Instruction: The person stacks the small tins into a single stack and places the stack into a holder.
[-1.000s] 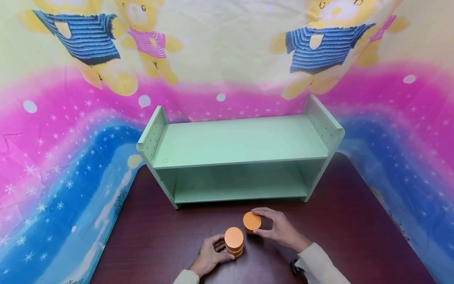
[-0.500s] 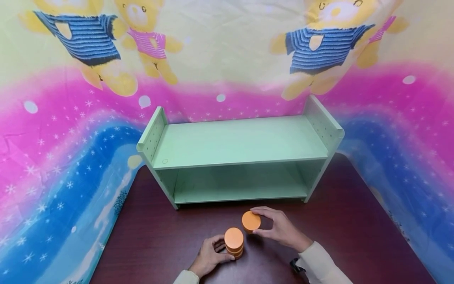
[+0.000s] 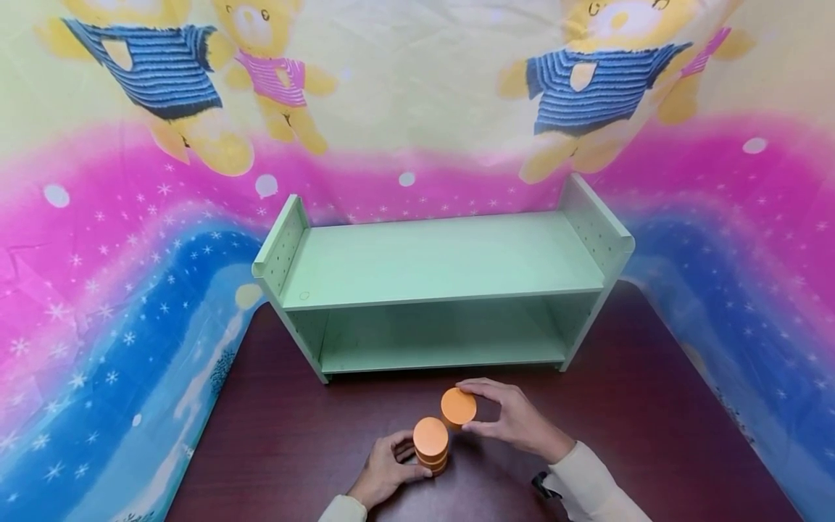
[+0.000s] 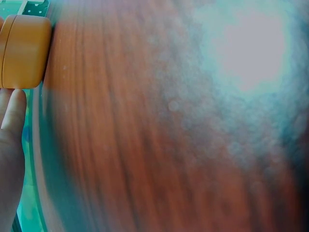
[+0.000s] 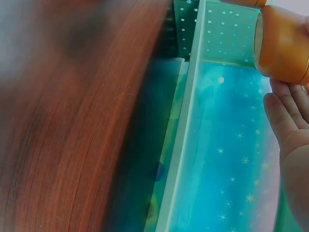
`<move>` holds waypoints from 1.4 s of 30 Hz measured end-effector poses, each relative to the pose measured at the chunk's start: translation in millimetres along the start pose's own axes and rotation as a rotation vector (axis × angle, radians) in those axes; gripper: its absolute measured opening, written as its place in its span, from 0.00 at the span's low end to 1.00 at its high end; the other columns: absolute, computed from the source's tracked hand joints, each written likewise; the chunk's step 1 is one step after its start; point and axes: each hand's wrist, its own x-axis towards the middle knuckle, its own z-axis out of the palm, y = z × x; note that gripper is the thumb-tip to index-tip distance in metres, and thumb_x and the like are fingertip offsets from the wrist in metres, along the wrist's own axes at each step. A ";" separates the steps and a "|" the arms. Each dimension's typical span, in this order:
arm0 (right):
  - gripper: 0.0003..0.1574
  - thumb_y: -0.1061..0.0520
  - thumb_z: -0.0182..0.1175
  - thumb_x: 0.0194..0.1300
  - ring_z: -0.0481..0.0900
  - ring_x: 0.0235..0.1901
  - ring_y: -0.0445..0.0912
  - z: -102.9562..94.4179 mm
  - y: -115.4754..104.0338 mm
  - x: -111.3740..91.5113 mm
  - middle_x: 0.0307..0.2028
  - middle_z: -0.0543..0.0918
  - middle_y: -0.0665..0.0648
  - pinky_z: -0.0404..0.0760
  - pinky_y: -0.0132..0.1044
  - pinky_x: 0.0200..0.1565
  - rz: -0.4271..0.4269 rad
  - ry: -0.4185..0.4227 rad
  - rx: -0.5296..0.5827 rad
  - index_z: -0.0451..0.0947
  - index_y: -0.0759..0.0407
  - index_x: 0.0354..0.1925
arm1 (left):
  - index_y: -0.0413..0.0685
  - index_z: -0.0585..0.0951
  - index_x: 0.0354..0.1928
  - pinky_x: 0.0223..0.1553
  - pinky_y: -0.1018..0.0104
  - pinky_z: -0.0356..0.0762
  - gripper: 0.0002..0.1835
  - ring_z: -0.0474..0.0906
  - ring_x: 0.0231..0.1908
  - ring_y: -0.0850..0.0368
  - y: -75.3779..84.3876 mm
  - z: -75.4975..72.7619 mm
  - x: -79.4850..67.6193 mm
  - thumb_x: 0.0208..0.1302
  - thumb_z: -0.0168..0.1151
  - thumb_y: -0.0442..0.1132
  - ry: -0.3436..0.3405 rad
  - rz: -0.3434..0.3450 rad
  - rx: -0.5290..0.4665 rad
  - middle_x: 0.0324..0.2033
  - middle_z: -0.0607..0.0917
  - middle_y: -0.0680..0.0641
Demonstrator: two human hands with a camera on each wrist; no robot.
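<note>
In the head view, an orange round stack (image 3: 430, 438), seemingly two lidded tubs, stands on the dark wood table. My left hand (image 3: 383, 473) holds its left side, thumb in front and fingers behind. Just beyond it to the right, my right hand (image 3: 518, 422) pinches another orange round tub (image 3: 459, 407) between thumb and fingers. Its pale underside shows in the right wrist view, so this tub (image 5: 285, 46) is off the table. The left wrist view catches only part of a seamed orange tub (image 4: 26, 53) above my fingers.
A pale green two-tier shelf (image 3: 443, 261) stands behind the hands, with raised side panels. The dark red-brown table (image 3: 274, 435) extends around it. A printed bear cloth (image 3: 404, 87) hangs behind and at both sides. A black band (image 3: 545, 487) sits at the right wrist.
My right hand has shifted the orange tub slightly left, closer to the stack. The left hand and its stack have stayed in place.
</note>
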 end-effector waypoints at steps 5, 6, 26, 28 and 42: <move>0.35 0.57 0.79 0.52 0.82 0.52 0.50 0.6 -2.1 1.7 0.54 0.83 0.56 0.84 0.38 0.53 -0.019 0.008 0.006 0.79 0.60 0.58 | 0.29 0.77 0.58 0.56 0.64 0.80 0.34 0.78 0.57 0.42 -0.7 -0.3 0.0 0.48 0.80 0.32 0.000 0.001 0.006 0.55 0.81 0.35; 0.36 0.58 0.79 0.51 0.82 0.52 0.50 0.8 -2.4 2.2 0.54 0.83 0.56 0.83 0.38 0.53 -0.024 0.011 0.007 0.79 0.60 0.58 | 0.29 0.77 0.58 0.56 0.64 0.80 0.34 0.78 0.57 0.42 -1.0 -0.4 0.1 0.48 0.80 0.32 0.000 0.004 0.009 0.55 0.81 0.35; 0.38 0.62 0.80 0.48 0.82 0.52 0.48 9.2 -11.0 6.4 0.53 0.84 0.58 0.81 0.34 0.55 -0.134 0.010 0.078 0.79 0.65 0.58 | 0.29 0.79 0.55 0.56 0.65 0.80 0.31 0.81 0.54 0.48 -0.8 -0.4 1.8 0.47 0.80 0.30 0.004 0.018 0.032 0.52 0.83 0.36; 0.39 0.64 0.80 0.47 0.82 0.52 0.48 10.4 -12.8 6.5 0.53 0.84 0.58 0.81 0.34 0.55 -0.133 0.009 0.089 0.79 0.64 0.58 | 0.29 0.78 0.56 0.56 0.65 0.80 0.32 0.80 0.55 0.47 -0.2 -0.1 1.4 0.47 0.80 0.30 0.004 0.016 0.026 0.53 0.83 0.36; 0.35 0.59 0.79 0.52 0.82 0.53 0.48 17.8 -19.2 10.8 0.55 0.83 0.57 0.82 0.38 0.55 -0.173 -0.015 0.095 0.79 0.62 0.58 | 0.29 0.78 0.56 0.57 0.65 0.79 0.32 0.81 0.53 0.56 -1.8 -0.1 0.8 0.47 0.79 0.27 -0.004 0.039 0.005 0.52 0.83 0.36</move>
